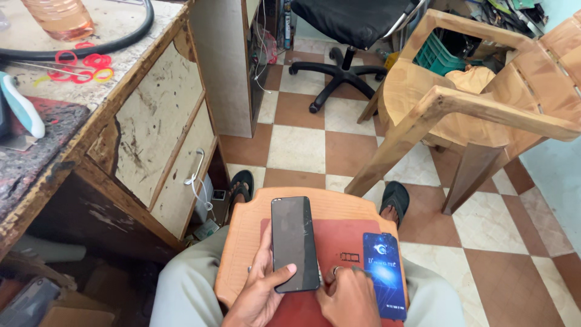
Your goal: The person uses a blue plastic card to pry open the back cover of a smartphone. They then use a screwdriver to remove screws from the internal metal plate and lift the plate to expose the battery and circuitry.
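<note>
Left hand [260, 290] clamped around a black smartphone [295, 243], thumb laid across the lower glass, fingers behind the left edge. Phone held screen up, dark, just above a wooden lap board [242, 236] resting across the thighs. Right hand [348, 297] with fingers curled together, pressed down on a red mat [339, 242] covering the board, beside the phone's lower right corner; cannot tell whether anything is pinched under the fingertips. Blue flat packet [384, 274] lying on the mat's right side, touching the right hand's edge.

Green crate [437, 56] under the wooden armchair [472, 103], contents too dark to tell. Plastic bottle [60, 17] of orange liquid on the tabletop [127, 54] at upper left, with red and yellow rings [82, 65] and a black cable [121, 39] near it. Worn drawers [163, 139] below the tabletop, shut. Black office chair [345, 36] beyond on the checkered floor [302, 139]. Sandalled feet [393, 200] past the board.
</note>
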A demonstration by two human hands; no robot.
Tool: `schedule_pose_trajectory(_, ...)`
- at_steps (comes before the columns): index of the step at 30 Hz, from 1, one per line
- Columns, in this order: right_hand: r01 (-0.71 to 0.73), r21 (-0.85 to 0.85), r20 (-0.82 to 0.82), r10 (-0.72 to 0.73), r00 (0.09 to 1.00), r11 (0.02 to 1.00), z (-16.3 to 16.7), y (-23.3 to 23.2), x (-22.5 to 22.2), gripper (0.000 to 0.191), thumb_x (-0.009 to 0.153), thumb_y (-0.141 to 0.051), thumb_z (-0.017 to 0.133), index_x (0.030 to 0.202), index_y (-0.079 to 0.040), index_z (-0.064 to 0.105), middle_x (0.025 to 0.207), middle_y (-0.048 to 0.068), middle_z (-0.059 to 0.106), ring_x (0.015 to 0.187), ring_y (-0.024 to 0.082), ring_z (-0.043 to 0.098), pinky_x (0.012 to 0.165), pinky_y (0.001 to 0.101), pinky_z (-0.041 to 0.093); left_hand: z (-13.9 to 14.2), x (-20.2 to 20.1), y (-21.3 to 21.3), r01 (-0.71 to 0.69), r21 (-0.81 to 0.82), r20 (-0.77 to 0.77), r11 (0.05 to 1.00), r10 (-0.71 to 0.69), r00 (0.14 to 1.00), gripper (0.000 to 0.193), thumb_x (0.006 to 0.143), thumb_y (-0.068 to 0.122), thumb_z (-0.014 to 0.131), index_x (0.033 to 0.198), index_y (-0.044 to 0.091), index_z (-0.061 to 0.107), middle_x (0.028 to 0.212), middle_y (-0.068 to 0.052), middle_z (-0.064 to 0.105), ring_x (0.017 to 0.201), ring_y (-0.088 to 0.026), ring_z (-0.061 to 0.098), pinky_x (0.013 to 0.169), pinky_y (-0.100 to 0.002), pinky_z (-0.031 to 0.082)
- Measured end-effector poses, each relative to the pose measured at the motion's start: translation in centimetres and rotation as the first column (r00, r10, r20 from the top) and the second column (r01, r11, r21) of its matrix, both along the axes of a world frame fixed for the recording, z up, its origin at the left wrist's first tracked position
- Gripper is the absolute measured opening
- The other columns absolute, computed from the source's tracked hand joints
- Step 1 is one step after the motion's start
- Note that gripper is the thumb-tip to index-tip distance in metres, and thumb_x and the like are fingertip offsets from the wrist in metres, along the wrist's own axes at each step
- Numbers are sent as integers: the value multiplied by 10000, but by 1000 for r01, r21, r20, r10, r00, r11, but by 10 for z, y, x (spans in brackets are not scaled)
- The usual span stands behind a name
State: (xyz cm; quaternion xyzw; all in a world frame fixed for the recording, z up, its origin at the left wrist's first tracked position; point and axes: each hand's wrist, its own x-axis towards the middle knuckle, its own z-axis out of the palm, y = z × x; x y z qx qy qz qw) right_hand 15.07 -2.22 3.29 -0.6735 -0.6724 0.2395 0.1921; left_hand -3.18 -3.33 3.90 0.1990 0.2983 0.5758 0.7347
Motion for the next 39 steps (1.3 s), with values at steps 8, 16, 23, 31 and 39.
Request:
schedule_pose_trajectory(8, 134, -1, -123, -133, 983, 991, 13, 17, 23, 198, 655, -192, 830, 759, -37, 765, 626, 147, 739, 615, 284, 766, 639, 386, 597, 7, 0, -1, 2, 19, 15, 1000, -2, 1000, 1035, 806, -136, 579, 1654, 240, 122, 1589, -53, 373, 1367, -236, 500, 1044, -430, 514)
schedule_pose_trajectory(16, 25, 106, 164, -42, 985, 994, 28, 67, 63, 213, 754, -219, 800, 838, -27, 763, 721, 151, 743, 713, 321, 734, 695, 423, 571, 14, 2, -2, 16, -20, 2, 1000, -16, 1000, 1029, 801, -120, 577, 1655, 252, 141, 1563, -67, 417, 1329, -258, 535, 1035, -431, 518)
schedule_pose_trajectory(23, 264, -44, 311, -237, 920, 964, 41, 43, 89, 505, 664, -462, 921, 950, -81, 753, 922, 130, 767, 891, 307, 737, 800, 433, 574, 12, 1, -4, 12, -71, -21, 997, -14, 1000, 1043, 794, -125, 565, 1670, 269, 159, 1549, -54, 426, 1366, -195, 502, 1051, -390, 499)
schedule_pose_trajectory(31, 302, -323, 324, -195, 926, 897, 24, 31, 115, 605, 562, -478, 967, 940, -95, 693, 913, 82, 767, 871, 236, 782, 812, 376, 612, 15, 1, -3, 73, 26, -22, 997, -73, 997, 993, 810, -98, 619, 1627, 230, 158, 1425, -200, 554, 1203, -255, 617, 984, -394, 552)
schedule_pose_trajectory(39, 28, -442, -222, -140, 965, 897, -5, 49, 172, 395, 784, -327, 855, 1020, -32, 737, 913, 147, 810, 788, 219, 790, 752, 377, 611, 15, 3, -2, 22, 17, -27, 1000, -22, 999, 995, 801, -99, 650, 1627, 203, 184, 1345, -119, 597, 1176, -202, 645, 974, -382, 564)
